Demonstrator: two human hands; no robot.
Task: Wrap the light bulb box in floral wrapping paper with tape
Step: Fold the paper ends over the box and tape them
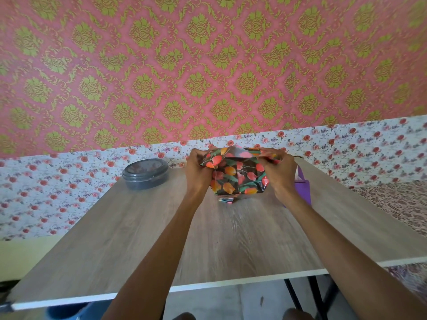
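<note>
From the head view, the light bulb box (238,176) is held up just above the far half of the table (161,227), already covered on the near side by the floral wrapping paper (231,188). The left hand (196,168) curls round the paper at the parcel's upper left corner. The right hand (279,172) pinches a fold of paper at the upper right corner. Both hands hold paper, and neither is free.

The step in hand looks like closing the top end. To do it well, I would press each side flap flat against the box so that the creases run sharp along its edges. Then I would bring the pointed flap down over the middle and keep 1 hand on it while the other goes for tape. Resting the parcel on the table first would free a hand without letting the folds spring open.

Much is hidden. The box itself is out of sight inside the paper, and so is the parcel's far side. I see no tape. A purple object (302,188) at the table's right edge is mostly behind the right wrist, and I cannot tell what it is. A small scrap (226,200) lies on the table directly below the parcel. A grey lidded container (145,173) stands at the table's far left, its contents unclear.
</note>
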